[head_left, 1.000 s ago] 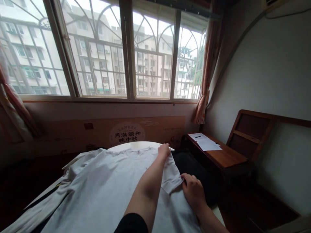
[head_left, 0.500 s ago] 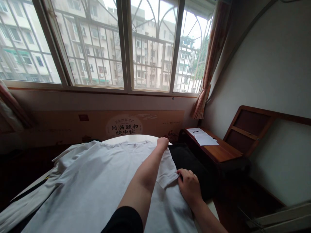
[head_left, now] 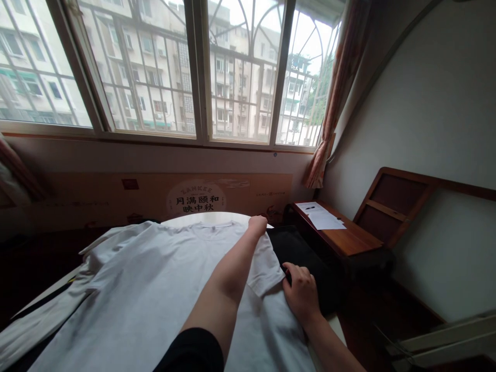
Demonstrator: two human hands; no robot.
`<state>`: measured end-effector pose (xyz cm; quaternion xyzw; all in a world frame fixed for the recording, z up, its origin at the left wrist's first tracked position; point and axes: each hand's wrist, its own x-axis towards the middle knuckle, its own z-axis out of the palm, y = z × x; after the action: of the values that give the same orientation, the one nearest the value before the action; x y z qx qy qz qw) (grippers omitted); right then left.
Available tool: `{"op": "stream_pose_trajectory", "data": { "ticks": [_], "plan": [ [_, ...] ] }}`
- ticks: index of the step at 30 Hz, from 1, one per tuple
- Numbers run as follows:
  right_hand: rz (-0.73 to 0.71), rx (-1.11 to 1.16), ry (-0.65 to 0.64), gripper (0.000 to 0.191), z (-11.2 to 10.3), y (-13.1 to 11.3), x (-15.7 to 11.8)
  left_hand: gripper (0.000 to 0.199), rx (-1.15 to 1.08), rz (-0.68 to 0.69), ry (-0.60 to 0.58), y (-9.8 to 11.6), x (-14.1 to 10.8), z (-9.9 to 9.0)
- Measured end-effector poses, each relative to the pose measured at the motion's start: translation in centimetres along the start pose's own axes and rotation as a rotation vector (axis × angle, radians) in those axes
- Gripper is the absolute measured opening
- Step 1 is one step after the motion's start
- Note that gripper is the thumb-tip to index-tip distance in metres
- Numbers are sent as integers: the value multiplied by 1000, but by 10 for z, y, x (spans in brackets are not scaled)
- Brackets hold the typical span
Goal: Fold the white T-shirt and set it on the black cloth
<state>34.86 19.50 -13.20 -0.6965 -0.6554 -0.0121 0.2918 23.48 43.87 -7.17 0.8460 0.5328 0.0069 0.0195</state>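
One round white table [head_left: 217,217], mostly covered by spread white T-shirt [head_left: 155,289]. Shirt lies under left forearm [head_left: 220,284], mostly left of both hands. Black fabric [head_left: 300,243] just right of shirt's right sleeve [head_left: 267,266]. Right hand [head_left: 302,289] half open, forefinger and thumb parted at sleeve hem. Left hand [head_left: 257,226] closed, grasping shirt's far right shoulder.

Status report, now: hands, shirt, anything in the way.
Left hand closed on white shirt at shoulder. Right hand at sleeve hem. Shirt spread, wrinkled. Black item alongside, not covering it.
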Motion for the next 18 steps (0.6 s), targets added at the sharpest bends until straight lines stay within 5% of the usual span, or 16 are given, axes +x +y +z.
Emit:
{"op": "stream_pose_trajectory", "data": {
  "ticks": [18],
  "plan": [
    [33,-2,-16,13,-9,-4,1,33,-292,-75,58,-12,20,16]
  ]
}}
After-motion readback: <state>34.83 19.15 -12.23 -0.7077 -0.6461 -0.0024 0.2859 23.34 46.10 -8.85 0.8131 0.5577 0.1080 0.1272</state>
